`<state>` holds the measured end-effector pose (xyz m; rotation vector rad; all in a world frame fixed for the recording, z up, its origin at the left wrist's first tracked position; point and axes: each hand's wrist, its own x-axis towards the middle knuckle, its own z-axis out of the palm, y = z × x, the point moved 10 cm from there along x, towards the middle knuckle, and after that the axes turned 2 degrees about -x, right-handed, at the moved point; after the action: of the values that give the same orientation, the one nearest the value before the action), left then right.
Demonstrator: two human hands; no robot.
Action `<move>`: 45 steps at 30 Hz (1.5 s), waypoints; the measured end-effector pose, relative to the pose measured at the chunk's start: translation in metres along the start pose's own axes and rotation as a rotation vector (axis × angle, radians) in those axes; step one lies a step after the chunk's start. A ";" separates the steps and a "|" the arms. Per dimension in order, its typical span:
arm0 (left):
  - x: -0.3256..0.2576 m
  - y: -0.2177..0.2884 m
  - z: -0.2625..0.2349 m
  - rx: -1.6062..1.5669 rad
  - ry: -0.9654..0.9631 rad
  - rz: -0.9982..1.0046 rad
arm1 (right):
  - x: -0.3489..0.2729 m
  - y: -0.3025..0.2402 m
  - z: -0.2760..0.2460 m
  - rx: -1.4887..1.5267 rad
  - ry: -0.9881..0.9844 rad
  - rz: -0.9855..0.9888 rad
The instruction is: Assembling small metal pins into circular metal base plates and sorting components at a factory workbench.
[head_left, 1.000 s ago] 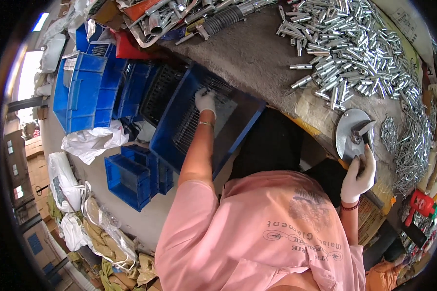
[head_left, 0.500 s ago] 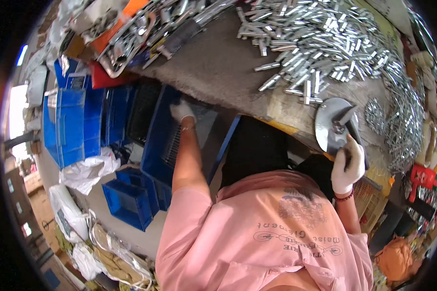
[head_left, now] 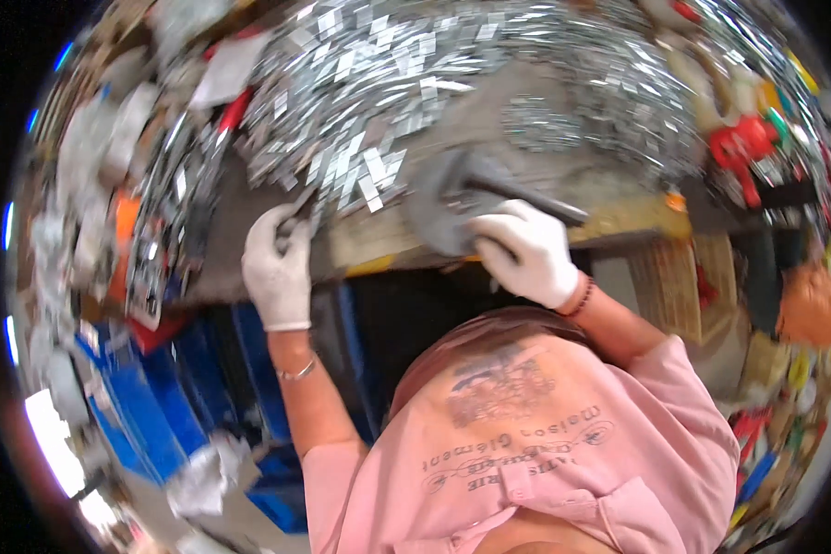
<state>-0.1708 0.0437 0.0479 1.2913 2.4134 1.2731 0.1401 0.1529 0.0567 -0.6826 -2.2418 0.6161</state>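
Note:
My left hand, in a white glove, is at the near edge of a heap of short, shiny metal pieces. Its thumb and forefinger curve apart, with the fingertips close to a loose piece. My right hand, also gloved, is against a grey round metal disc with a bar sticking out over it. Those fingers are curled and pressed together by the disc's edge; blur hides what lies between them.
Smaller heaps of fine metal parts cover the bench's right side, near a red tool. Metal rods and tools crowd the left end. Blue plastic bins stand below the bench edge, beside a white plastic bag. A wooden crate sits at right.
My left hand has come up out of the blue bin to the heap on the bench. My right hand stays by the disc. The whole view has swung to the right.

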 end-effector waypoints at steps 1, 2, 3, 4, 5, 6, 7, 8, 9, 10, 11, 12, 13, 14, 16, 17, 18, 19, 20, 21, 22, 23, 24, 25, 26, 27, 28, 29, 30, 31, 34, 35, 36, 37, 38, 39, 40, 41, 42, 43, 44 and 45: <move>0.006 0.007 0.012 0.031 -0.055 0.009 | 0.000 0.000 -0.006 0.058 0.020 -0.009; 0.009 -0.002 0.021 0.047 -0.090 0.010 | -0.003 -0.005 -0.013 0.079 0.051 -0.020; 0.014 0.000 0.030 0.107 -0.147 0.020 | -0.008 -0.007 -0.024 0.097 0.082 -0.031; 0.015 -0.001 0.030 0.101 -0.155 -0.044 | -0.013 -0.003 -0.037 0.065 0.110 -0.013; 0.016 -0.004 0.032 0.098 -0.162 -0.113 | -0.016 -0.001 -0.050 0.017 0.134 -0.010; 0.015 -0.006 0.031 0.038 -0.153 -0.107 | -0.018 -0.001 -0.061 -0.015 0.154 -0.014; 0.014 -0.005 0.032 -0.023 -0.146 -0.106 | -0.018 0.006 -0.077 -0.098 0.171 0.029; 0.012 -0.005 0.032 -0.063 -0.157 -0.142 | -0.019 0.020 -0.093 -0.186 0.229 0.046; 0.008 0.003 0.033 -0.066 -0.166 -0.131 | -0.019 0.036 -0.109 -0.271 0.285 0.062; 0.002 0.015 0.033 -0.100 -0.183 -0.096 | -0.021 0.054 -0.125 -0.391 0.335 0.110; -0.003 0.026 0.035 -0.135 -0.197 -0.064 | -0.022 0.073 -0.138 -0.510 0.381 0.155; -0.011 0.041 0.040 -0.187 -0.231 -0.034 | -0.019 0.085 -0.145 -0.596 0.368 0.133; -0.017 0.050 0.050 -0.191 -0.259 0.008 | -0.016 0.097 -0.150 -0.687 0.355 0.111; -0.024 0.069 0.059 -0.233 -0.316 0.031 | -0.009 0.106 -0.150 -0.737 0.299 0.040; -0.036 0.103 0.075 -0.210 -0.392 0.156 | -0.001 0.130 -0.144 -0.792 0.192 0.023; -0.039 0.118 0.082 -0.147 -0.419 0.263 | 0.002 0.139 -0.134 -0.854 0.083 0.013; -0.042 0.118 0.091 -0.134 -0.444 0.254 | 0.006 0.140 -0.130 -0.879 0.040 0.016; -0.046 0.132 0.092 -0.091 -0.428 0.335 | 0.007 0.141 -0.129 -0.871 0.039 0.011; -0.048 0.135 0.096 -0.095 -0.444 0.345 | 0.006 0.138 -0.127 -0.830 0.025 -0.039; -0.050 0.134 0.101 -0.099 -0.458 0.350 | 0.006 0.134 -0.121 -0.786 0.008 -0.091; -0.049 0.132 0.103 -0.091 -0.455 0.337 | 0.004 0.132 -0.117 -0.806 -0.025 -0.090; -0.050 0.138 0.104 -0.101 -0.449 0.417 | 0.001 0.129 -0.116 -0.792 -0.031 -0.096; -0.051 0.145 0.103 -0.105 -0.447 0.495 | -0.002 0.125 -0.115 -0.778 -0.029 -0.110; -0.050 0.141 0.103 -0.092 -0.445 0.473 | -0.002 0.115 -0.110 -0.762 -0.033 -0.129; -0.049 0.143 0.102 -0.069 -0.439 0.513 | -0.002 0.106 -0.109 -0.734 -0.045 -0.099; -0.048 0.145 0.101 -0.041 -0.433 0.554 | -0.001 0.093 -0.105 -0.707 -0.054 -0.106; -0.046 0.141 0.104 -0.079 -0.444 0.555 | 0.001 0.080 -0.106 -0.566 -0.010 -0.099; -0.046 0.137 0.103 -0.061 -0.440 0.530 | 0.002 0.067 -0.107 -0.424 0.032 -0.088; -0.047 0.138 0.105 -0.087 -0.431 0.521 | 0.006 0.049 -0.102 -0.284 0.048 -0.111; -0.047 0.140 0.105 -0.113 -0.421 0.513 | 0.007 0.038 -0.087 -0.255 -0.023 -0.115; -0.050 0.142 0.102 -0.124 -0.384 0.531 | 0.005 0.012 -0.043 -0.302 -0.166 -0.139; -0.051 0.144 0.098 -0.135 -0.360 0.545 | 0.005 0.005 -0.033 -0.313 -0.207 -0.126; -0.051 0.140 0.100 -0.155 -0.357 0.535 | 0.005 0.005 -0.026 -0.283 -0.184 -0.102; -0.052 0.138 0.100 -0.150 -0.358 0.531 | 0.004 0.005 -0.020 -0.254 -0.161 -0.078; -0.052 0.135 0.101 -0.169 -0.358 0.514 | 0.006 0.004 -0.016 -0.248 -0.162 -0.077; -0.052 0.133 0.100 -0.188 -0.357 0.497 | 0.007 0.007 -0.010 -0.257 -0.189 -0.056; -0.052 0.132 0.100 -0.185 -0.359 0.494 | 0.009 0.010 -0.005 -0.267 -0.216 -0.034; -0.052 0.132 0.099 -0.175 -0.354 0.491 | 0.010 0.011 -0.003 -0.264 -0.217 -0.034; -0.052 0.131 0.099 -0.167 -0.351 0.488 | 0.011 0.014 -0.002 -0.272 -0.214 -0.024; -0.052 0.129 0.100 -0.167 -0.353 0.488 | 0.011 0.016 -0.001 -0.281 -0.212 -0.015; -0.053 0.128 0.101 -0.171 -0.351 0.489 | 0.011 0.016 0.000 -0.281 -0.213 -0.013; -0.053 0.128 0.100 -0.174 -0.349 0.490 | 0.011 0.016 0.001 -0.290 -0.227 -0.006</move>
<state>-0.0110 0.1024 0.0625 1.9336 1.7705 1.1925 0.1366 0.1713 0.0521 -0.7792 -2.5742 0.3832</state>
